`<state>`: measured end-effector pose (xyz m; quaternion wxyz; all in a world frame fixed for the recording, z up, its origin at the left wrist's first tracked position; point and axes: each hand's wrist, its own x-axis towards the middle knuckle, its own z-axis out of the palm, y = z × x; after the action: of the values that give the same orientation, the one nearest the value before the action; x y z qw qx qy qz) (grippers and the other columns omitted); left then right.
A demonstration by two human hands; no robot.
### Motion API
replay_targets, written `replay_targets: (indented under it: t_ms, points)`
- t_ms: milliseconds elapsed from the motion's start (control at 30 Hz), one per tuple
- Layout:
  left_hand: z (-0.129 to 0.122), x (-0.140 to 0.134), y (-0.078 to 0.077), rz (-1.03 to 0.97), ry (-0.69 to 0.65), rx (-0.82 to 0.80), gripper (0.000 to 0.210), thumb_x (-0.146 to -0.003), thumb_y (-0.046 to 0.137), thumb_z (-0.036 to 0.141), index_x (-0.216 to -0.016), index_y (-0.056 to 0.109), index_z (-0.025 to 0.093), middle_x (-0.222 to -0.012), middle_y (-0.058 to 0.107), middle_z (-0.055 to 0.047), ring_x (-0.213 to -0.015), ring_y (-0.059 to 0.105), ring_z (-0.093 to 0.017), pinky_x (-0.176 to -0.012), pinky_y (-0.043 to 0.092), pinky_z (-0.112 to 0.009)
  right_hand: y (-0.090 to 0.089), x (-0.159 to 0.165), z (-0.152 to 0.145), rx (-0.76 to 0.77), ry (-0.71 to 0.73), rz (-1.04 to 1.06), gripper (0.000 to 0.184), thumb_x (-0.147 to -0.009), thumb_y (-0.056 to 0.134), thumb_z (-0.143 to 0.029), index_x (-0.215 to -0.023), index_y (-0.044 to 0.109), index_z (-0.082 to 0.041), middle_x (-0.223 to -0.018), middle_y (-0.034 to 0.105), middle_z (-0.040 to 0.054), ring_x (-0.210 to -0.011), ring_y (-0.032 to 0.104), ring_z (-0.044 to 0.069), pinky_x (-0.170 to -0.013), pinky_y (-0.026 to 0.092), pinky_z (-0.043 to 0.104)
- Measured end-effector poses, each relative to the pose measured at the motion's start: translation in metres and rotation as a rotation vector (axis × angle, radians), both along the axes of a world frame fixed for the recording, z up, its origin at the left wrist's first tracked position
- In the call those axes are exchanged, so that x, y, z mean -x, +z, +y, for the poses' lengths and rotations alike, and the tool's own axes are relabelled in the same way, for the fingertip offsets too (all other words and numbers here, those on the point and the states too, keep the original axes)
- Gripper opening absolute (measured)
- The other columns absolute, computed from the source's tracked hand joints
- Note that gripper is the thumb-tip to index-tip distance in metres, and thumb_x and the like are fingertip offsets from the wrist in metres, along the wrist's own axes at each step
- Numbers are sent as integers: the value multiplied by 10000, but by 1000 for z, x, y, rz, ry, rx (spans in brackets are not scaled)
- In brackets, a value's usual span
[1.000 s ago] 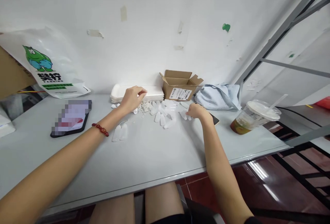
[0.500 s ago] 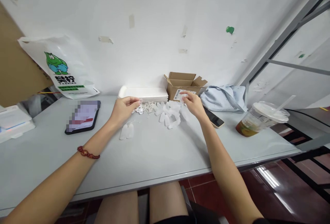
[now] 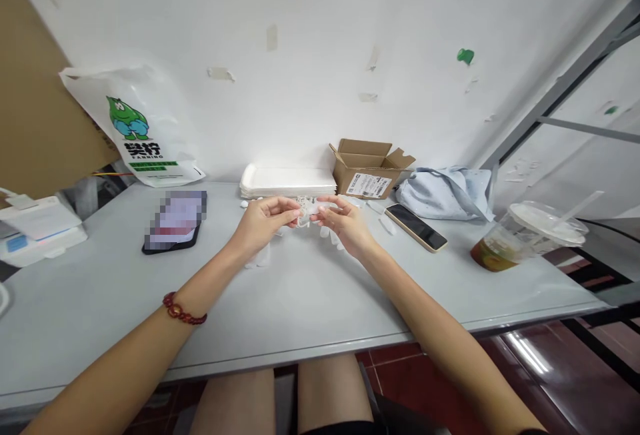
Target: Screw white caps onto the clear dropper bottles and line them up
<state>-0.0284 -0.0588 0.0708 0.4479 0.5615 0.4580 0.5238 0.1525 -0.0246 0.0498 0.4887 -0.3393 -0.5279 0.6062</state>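
Note:
My left hand is closed in a pinch over the middle of the table; what lies in the fingertips is too small to make out. Facing it, my right hand pinches a translucent white piece, its tip close to the left fingers. Behind and below the hands lie more white oval pieces, mostly covered by the right hand. Thin off-white strips show between the hands. Partly hidden by my left wrist, a pair of white oval pieces rests on the table.
A stack of white trays and an open cardboard box stand by the wall. Phones lie left and right. A blue cloth bag, a plastic drink cup and a white printed bag stand farther out.
My right hand has moved left from the pile, bringing a translucent white piece to my left hand. The hands are now close together, and the camera view has shifted slightly left.

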Motion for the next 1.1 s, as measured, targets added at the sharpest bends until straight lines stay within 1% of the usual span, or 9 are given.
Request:
replay_targets:
  t_ms: [167, 267, 367, 500, 667, 767, 967, 1100]
  points:
    - [-1, -3, -1, -6, 11, -10, 204, -657, 735, 320, -769, 674, 161, -683, 659, -13, -644, 613, -144, -697, 518, -314, -5, 5, -1, 103, 58, 57, 362, -635, 783, -306, -942, 629, -191, -717, 684, 9, -711, 662, 140, -647, 482, 247]
    - [0, -3, -3, -18, 14, -11, 220, -656, 735, 331, -778, 675, 157, -714, 665, -20, -649, 616, -143, -696, 521, -314, -5, 6, -2, 151, 77, 83, 348, -650, 771, -290, -954, 633, -191, -721, 691, 9, -702, 661, 127, -634, 483, 229]
    - [0, -3, -4, -11, 13, -5, 228, -661, 731, 341, -789, 677, 160, -723, 668, -21, -655, 621, -147, -703, 524, -317, -5, 6, -4, 163, 93, 73, 354, -664, 763, -304, -974, 631, -196, -763, 703, 22, -690, 658, 124, -633, 491, 232]
    - [0, -3, -4, -26, 14, 8, 215, -675, 725, 334, -803, 684, 166, -709, 665, -15, -677, 628, -152, -706, 526, -311, -4, 7, -6, 125, 122, 18, 384, -689, 749, -383, -997, 612, -198, -762, 697, 24, -666, 657, 125, -612, 490, 235]
    - [1, -1, -5, -157, -4, 86, 185, -664, 725, 278, -775, 673, 140, -685, 656, -17, -654, 616, -135, -677, 522, -293, -4, 8, -7, 60, 135, -80, 434, -679, 744, -448, -999, 584, -203, -721, 683, 10, -634, 657, 136, -600, 491, 250]
    - [2, 1, -6, -205, -11, 110, 179, -677, 712, 275, -778, 668, 132, -696, 657, -23, -659, 617, -132, -670, 518, -288, -4, 8, -7, 29, 147, -115, 421, -676, 740, -463, -959, 570, -202, -710, 681, 9, -611, 648, 139, -581, 487, 257]
    - [4, 4, -9, -180, -15, 156, 197, -720, 697, 303, -829, 670, 141, -716, 649, -16, -618, 601, -111, -652, 504, -277, -2, 10, -12, -1, 157, -190, 376, -697, 715, -487, -863, 577, -179, -753, 686, 27, -637, 636, 128, -593, 493, 252]
    - [5, 5, -11, -267, -90, 179, 166, -741, 687, 282, -821, 668, 139, -676, 617, -6, -629, 585, -111, -632, 493, -261, 0, 12, -15, -42, 217, -234, 356, -740, 671, -501, -827, 575, -170, -785, 689, 45, -659, 641, 134, -587, 493, 249]
